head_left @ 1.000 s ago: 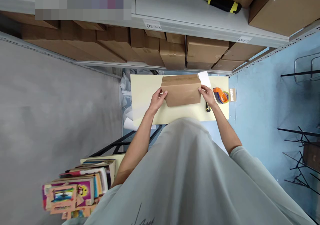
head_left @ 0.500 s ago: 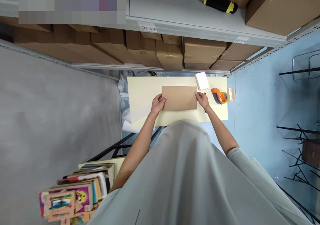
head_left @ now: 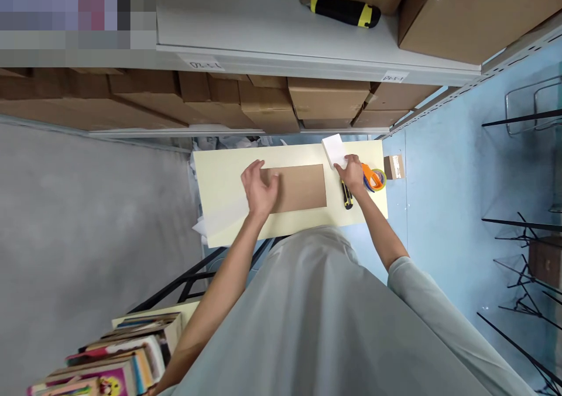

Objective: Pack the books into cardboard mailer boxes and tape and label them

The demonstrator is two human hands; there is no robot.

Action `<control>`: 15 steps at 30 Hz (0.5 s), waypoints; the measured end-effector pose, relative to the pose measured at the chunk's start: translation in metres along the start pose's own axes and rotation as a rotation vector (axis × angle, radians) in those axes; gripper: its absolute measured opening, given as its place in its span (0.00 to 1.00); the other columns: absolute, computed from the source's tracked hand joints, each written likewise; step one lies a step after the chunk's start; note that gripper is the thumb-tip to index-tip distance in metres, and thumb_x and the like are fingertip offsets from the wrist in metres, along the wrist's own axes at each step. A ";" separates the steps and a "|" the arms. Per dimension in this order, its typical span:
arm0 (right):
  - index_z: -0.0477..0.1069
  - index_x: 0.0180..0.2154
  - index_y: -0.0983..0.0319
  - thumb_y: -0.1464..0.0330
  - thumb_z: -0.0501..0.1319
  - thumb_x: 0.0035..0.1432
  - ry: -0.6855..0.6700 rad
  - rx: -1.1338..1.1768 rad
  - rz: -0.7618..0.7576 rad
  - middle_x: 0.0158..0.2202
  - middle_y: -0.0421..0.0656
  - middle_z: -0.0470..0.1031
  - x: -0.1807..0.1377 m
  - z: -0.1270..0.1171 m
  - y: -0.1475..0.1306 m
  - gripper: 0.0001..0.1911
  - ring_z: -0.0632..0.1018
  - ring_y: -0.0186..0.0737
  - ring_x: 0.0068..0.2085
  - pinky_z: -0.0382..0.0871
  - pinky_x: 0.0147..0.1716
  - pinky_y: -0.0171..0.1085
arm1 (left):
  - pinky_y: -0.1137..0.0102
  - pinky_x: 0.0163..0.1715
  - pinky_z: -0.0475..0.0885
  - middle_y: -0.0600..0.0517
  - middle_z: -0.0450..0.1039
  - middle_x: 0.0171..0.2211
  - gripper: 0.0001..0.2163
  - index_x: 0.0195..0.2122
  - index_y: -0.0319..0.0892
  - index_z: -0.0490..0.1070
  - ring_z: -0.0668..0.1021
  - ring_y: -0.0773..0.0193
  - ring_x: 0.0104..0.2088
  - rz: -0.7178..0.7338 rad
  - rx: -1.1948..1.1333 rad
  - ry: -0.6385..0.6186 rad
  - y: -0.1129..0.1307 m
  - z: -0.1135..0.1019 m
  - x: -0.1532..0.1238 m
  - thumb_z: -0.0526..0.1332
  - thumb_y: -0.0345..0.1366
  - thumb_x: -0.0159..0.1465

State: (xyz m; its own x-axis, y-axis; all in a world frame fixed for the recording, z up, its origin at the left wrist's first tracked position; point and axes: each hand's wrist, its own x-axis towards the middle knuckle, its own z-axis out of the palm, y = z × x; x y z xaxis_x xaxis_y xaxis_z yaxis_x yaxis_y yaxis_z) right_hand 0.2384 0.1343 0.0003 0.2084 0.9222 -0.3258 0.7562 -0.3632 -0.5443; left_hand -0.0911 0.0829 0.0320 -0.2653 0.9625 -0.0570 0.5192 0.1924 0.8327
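A flat brown cardboard piece [head_left: 302,188] lies on the pale yellow tabletop [head_left: 228,208]. Over its left end is my left hand [head_left: 260,191], its fingers and thumb spread apart. My right hand [head_left: 352,173] is at the near right corner of a small white box [head_left: 334,149], thumb and fingers apart around that corner. Whether they press on the box is not clear. Just below this hand lies a black and yellow utility knife [head_left: 347,197]. An orange tape dispenser [head_left: 372,177] with a roll of tape sits to its right, partly covered by the hand.
Beyond the table stands a grey shelf [head_left: 272,59] packed with cardboard boxes [head_left: 329,98]. Another utility knife [head_left: 345,10] lies on its upper level. A small carton [head_left: 394,167] is right of the table. Stacked books [head_left: 127,355] are at lower left; black metal frames [head_left: 527,279] stand far right.
My right hand has let go of the cardboard and moved right to the white box. My left hand has opened over the cardboard's left end. The view has shifted.
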 end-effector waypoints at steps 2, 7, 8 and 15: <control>0.73 0.65 0.68 0.52 0.69 0.73 -0.068 -0.101 0.015 0.70 0.69 0.72 0.011 0.005 -0.006 0.31 0.77 0.70 0.69 0.70 0.72 0.63 | 0.44 0.83 0.56 0.39 0.73 0.70 0.23 0.65 0.46 0.76 0.68 0.40 0.76 0.061 -0.016 -0.088 0.031 0.023 0.013 0.70 0.44 0.71; 0.69 0.67 0.66 0.63 0.69 0.73 -0.124 -0.195 0.030 0.71 0.69 0.69 0.014 0.016 -0.021 0.27 0.75 0.72 0.69 0.72 0.69 0.67 | 0.45 0.80 0.61 0.39 0.77 0.65 0.18 0.62 0.45 0.79 0.73 0.39 0.71 0.095 -0.052 -0.259 0.073 0.088 0.036 0.67 0.38 0.72; 0.69 0.67 0.66 0.64 0.68 0.73 -0.119 -0.203 0.019 0.71 0.70 0.70 0.013 0.017 -0.022 0.27 0.75 0.73 0.68 0.73 0.68 0.67 | 0.45 0.80 0.61 0.39 0.77 0.65 0.17 0.61 0.45 0.80 0.73 0.39 0.71 0.084 -0.056 -0.271 0.075 0.098 0.038 0.67 0.37 0.72; 0.68 0.67 0.66 0.63 0.59 0.79 -0.144 -0.261 -0.021 0.70 0.71 0.71 0.012 0.014 -0.021 0.22 0.77 0.71 0.65 0.75 0.65 0.65 | 0.45 0.77 0.65 0.38 0.79 0.63 0.16 0.60 0.42 0.81 0.76 0.39 0.68 0.064 0.038 -0.289 0.075 0.121 0.029 0.64 0.33 0.72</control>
State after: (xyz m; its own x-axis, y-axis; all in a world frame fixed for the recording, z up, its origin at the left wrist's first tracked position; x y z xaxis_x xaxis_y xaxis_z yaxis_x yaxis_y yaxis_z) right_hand 0.2164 0.1506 -0.0029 0.1150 0.8940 -0.4331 0.8971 -0.2806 -0.3412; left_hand 0.0386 0.1481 0.0264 0.0079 0.9864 -0.1640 0.5585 0.1317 0.8190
